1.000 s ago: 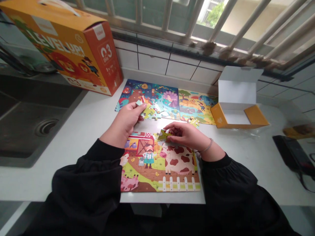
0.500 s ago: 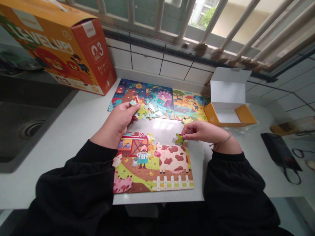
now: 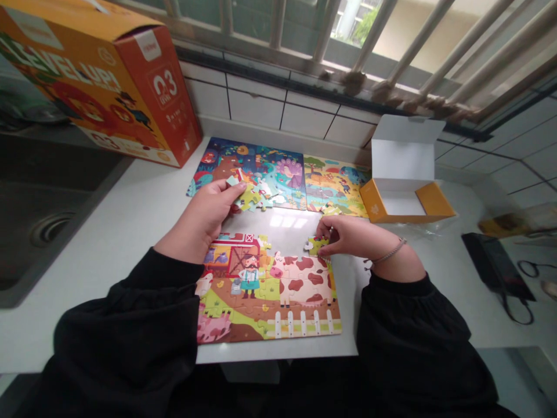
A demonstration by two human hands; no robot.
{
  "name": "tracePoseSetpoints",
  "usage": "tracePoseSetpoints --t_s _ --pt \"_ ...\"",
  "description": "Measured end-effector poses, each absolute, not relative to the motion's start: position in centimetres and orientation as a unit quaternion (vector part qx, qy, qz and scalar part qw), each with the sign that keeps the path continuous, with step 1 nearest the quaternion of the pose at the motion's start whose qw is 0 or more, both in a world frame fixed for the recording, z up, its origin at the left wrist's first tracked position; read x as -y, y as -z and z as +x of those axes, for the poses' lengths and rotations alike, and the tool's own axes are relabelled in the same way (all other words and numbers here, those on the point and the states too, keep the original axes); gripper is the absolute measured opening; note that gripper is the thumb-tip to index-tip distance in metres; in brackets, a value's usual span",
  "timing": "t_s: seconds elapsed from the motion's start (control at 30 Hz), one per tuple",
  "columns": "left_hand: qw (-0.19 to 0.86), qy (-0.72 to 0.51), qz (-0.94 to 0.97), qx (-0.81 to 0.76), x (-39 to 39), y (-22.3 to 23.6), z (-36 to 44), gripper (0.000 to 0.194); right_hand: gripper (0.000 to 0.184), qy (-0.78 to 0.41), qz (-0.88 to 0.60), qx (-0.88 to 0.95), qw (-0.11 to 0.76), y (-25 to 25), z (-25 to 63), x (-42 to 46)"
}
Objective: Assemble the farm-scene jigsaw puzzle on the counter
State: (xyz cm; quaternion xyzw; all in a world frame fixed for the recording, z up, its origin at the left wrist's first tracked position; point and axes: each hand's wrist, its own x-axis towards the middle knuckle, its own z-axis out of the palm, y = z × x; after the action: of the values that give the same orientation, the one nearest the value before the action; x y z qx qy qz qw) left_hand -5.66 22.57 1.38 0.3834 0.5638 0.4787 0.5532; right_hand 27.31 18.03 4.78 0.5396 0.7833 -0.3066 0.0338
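Two hands work a farm jigsaw (image 3: 267, 287). R hand (image 3: 348, 237) pinches a green piece (image 3: 317, 245) at its top-right edge; L hand (image 3: 204, 217) grips spare pieces (image 3: 249, 197). Next, likely: align tabs, press flat.

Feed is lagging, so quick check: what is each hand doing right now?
Left hand: closed on a bunch of loose puzzle pieces.
Right hand: pinching one green puzzle piece at the farm puzzle's top right edge.
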Motion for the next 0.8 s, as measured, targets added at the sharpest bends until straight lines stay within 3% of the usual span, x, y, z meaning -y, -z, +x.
tracePoseSetpoints --t_s 0.3,0.8 --pt "0.549 -0.483 0.398 -0.554 -22.55 -0.95 -5.84 0.028 0.028 0.316 0.533 -0.784 0.032 -5.07 27.12 -17.96" --pt "0.545 -0.479 0.399 -0.561 -22.43 -1.21 -5.67 0.026 0.038 0.29 0.551 -0.782 0.04 -4.49 26.66 -18.02"
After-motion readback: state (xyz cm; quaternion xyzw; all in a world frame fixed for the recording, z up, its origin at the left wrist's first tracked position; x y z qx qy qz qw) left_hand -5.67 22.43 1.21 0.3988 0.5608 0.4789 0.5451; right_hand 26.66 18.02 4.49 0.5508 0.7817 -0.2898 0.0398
